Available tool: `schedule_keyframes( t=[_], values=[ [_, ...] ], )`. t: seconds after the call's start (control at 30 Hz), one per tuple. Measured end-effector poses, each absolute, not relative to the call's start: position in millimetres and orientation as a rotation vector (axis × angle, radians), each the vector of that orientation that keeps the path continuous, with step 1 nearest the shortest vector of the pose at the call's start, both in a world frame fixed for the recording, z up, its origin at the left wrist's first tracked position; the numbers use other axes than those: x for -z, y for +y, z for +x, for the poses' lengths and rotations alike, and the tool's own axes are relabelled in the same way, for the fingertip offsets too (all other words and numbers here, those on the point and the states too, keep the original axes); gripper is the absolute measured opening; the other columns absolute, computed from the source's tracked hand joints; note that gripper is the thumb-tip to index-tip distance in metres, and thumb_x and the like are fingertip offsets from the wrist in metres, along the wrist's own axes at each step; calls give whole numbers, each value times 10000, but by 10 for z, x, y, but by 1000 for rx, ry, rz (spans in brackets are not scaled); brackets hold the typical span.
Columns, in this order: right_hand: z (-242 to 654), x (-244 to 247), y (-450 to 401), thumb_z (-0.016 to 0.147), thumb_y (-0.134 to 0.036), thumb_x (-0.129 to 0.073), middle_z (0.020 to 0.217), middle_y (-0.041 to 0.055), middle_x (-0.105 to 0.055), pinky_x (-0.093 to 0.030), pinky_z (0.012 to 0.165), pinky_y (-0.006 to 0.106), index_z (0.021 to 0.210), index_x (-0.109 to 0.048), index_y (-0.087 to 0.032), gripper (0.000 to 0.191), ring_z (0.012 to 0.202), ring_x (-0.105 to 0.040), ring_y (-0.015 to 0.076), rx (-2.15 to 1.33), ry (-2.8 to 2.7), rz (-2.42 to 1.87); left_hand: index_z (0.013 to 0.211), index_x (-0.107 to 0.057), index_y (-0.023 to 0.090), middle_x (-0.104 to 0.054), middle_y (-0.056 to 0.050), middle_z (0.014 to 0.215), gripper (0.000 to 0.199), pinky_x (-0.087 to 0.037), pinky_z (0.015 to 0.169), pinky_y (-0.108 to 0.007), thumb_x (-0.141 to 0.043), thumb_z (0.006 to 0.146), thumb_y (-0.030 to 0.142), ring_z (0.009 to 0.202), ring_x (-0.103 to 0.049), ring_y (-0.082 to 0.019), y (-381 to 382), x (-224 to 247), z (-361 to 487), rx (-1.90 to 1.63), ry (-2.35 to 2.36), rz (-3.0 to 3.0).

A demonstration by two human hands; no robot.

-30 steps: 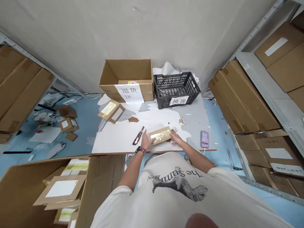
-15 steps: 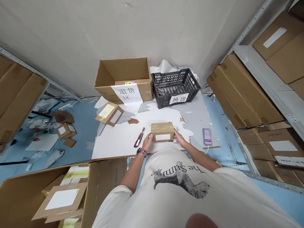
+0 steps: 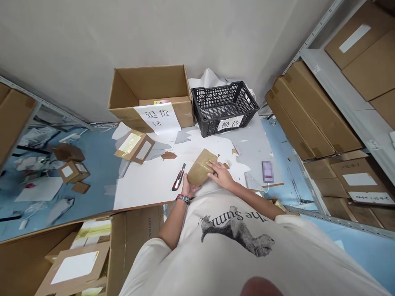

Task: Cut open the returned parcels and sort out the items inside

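Observation:
A small cardboard box (image 3: 199, 169), covered in shiny tape, is tilted over the near part of the table. My left hand (image 3: 187, 187) grips its lower left end. Across its upper right side lie the fingers of my right hand (image 3: 221, 174), touching the taped face. The white label it bore is out of sight now. Just left of my left hand, a red and black box cutter (image 3: 179, 176) rests on the white tabletop (image 3: 145, 185). Further left stands another taped cardboard box (image 3: 135, 147) with white labels.
At the back of the table are a large open carton (image 3: 151, 88) with a paper sign and a black plastic crate (image 3: 225, 107), also signed. A phone (image 3: 267, 172) on a cable lies at the right. Cartons fill the shelf (image 3: 348, 90). Below left, an open carton (image 3: 135, 242) holds flat boxes.
The box has been turned and tilted, so its taped face shows instead of its label. My right hand has moved from its right end onto that face. The view has shifted slightly.

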State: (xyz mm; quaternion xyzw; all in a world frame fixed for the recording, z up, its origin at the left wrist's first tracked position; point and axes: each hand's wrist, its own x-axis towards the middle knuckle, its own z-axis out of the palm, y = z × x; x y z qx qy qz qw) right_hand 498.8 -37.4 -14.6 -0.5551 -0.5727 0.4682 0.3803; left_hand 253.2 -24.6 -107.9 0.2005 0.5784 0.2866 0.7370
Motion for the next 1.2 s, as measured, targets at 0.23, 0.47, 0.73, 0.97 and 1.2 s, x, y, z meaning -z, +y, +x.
schedule_keyframes(
  t=[0.23, 0.47, 0.73, 0.97, 1.2],
  values=[
    [5044, 149, -236, 953, -662, -839, 1608, 42, -715, -254, 1444, 566, 1391, -840, -367, 528, 1627, -503, 363, -1212, -1271, -1470, 1435, -625, 272, -776, -168, 1393, 735, -669, 1000, -527, -577, 962, 833, 1269, -764, -333, -284, 948, 2557, -675, 1365, 419],
    [5427, 474, -260, 1057, -849, -526, 1492, 110, -772, -566, 1226, 580, 1451, -748, -317, 699, 1433, -690, 358, -1549, -577, -1599, 1645, -492, 247, -526, -187, 1757, 815, -400, 1386, -596, -822, 912, 382, 1694, -450, -353, -329, 543, 2666, -1043, 1300, 1309],
    [5556, 631, -336, 1018, -914, -405, 1467, 173, -736, -648, 1090, 660, 1483, -650, -309, 802, 1322, -730, 376, -1716, -235, -1421, 1465, -765, 267, -664, -88, 1663, 485, -248, 1424, -777, -737, 985, 328, 1757, -314, -415, -411, 88, 3009, -802, 1075, 1757],
    [5515, 564, -309, 914, -644, -794, 1556, 76, -732, -579, 1239, 542, 1484, -691, -320, 664, 1474, -648, 331, -1290, -573, -1518, 1676, -571, 255, -719, -180, 1582, 771, -550, 1246, -557, -450, 1130, 785, 1526, -652, -351, -265, 483, 2864, -1006, 1357, 878],
    [5457, 534, -284, 897, -452, -697, 1538, 31, -745, -370, 1393, 513, 1395, -780, -327, 521, 1529, -601, 312, -1290, -969, -1563, 1363, -762, 156, -806, -215, 1338, 711, -674, 986, -498, -592, 1057, 775, 1235, -780, -360, -184, 907, 2747, -663, 1504, 567]
  ],
)
